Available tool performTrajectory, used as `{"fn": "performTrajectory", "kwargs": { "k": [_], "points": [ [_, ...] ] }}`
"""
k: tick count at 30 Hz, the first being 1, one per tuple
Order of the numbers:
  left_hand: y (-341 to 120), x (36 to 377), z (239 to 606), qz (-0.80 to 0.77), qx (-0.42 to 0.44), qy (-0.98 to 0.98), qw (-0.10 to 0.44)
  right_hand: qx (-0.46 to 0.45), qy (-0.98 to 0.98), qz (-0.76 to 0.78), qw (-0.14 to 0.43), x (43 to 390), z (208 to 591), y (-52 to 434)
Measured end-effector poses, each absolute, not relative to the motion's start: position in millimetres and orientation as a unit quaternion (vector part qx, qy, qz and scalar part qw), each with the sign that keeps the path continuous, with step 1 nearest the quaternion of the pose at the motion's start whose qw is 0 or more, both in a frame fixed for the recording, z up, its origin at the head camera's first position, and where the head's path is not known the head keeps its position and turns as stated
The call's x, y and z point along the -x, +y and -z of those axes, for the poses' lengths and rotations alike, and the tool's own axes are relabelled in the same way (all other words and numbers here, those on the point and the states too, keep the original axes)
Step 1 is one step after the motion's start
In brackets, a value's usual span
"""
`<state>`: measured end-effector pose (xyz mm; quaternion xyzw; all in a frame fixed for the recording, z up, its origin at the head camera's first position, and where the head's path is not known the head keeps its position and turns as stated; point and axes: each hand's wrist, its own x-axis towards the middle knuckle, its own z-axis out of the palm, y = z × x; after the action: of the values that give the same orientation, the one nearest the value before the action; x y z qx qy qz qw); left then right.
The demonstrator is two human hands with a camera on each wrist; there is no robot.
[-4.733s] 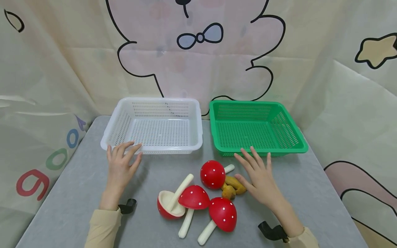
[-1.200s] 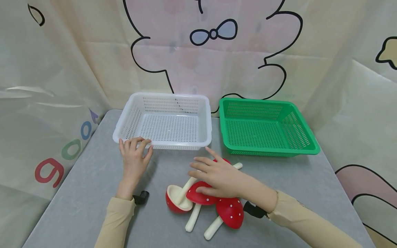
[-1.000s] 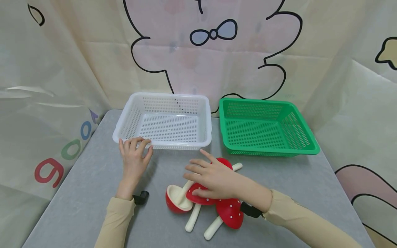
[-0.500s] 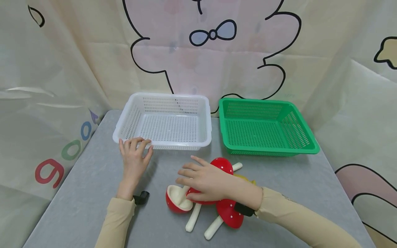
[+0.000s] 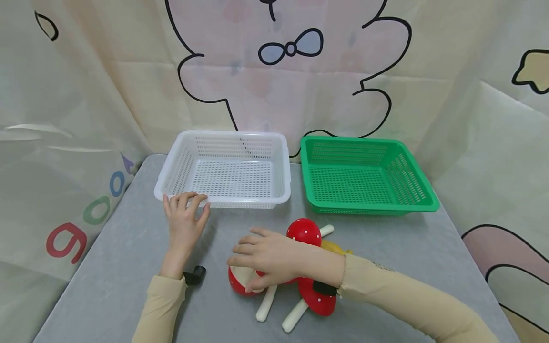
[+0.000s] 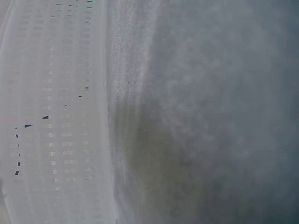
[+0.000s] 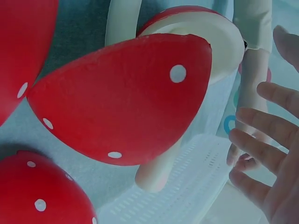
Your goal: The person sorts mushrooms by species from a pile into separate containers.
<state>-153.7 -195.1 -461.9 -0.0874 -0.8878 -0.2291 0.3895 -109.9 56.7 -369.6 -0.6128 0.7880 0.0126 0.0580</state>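
Your right hand [image 5: 261, 255], fingers spread and holding nothing, hovers directly over the overturned mushroom [image 5: 238, 282], far nearer than your flat, relaxed left hand [image 5: 184, 224] by the white basket [image 5: 223, 202].

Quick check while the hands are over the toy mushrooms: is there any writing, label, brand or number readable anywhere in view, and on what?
"good" in big coloured letters (red g, green o, blue o, purple d partly folded away), printed on the backdrop cloth, left of the table.
Nothing readable on the white basket, the green basket or the toy mushrooms.
The wrist views show no text.
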Motion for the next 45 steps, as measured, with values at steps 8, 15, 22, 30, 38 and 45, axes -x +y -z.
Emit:
{"fn": "performTrajectory", "kwargs": {
  "k": [8,15,22,30,38,45],
  "points": [
    [-197.1,152.4,461.7,0.219,0.095,-0.894,0.378,0.619,0.781,-0.031,0.071,110.4,375.5,48.9],
    [-196.6,153.5,461.8,0.223,0.096,-0.889,0.388,0.615,0.782,-0.045,0.094,113.0,382.3,44.2],
    [-196.1,155.2,462.3,0.219,0.096,-0.888,0.393,0.604,0.786,-0.04,0.125,115.9,389.0,40.5],
    [-195.4,154.1,461.8,0.218,0.096,-0.89,0.389,0.6,0.783,-0.027,0.163,116.8,392.5,38.0],
    [-195.7,154.7,462.9,0.215,0.095,-0.889,0.392,0.601,0.776,-0.037,0.189,115.8,396.2,35.2],
    [-196.9,154.1,464.9,0.218,0.093,-0.888,0.394,0.605,0.768,-0.033,0.205,115.3,400.4,32.0]
  ]
}}
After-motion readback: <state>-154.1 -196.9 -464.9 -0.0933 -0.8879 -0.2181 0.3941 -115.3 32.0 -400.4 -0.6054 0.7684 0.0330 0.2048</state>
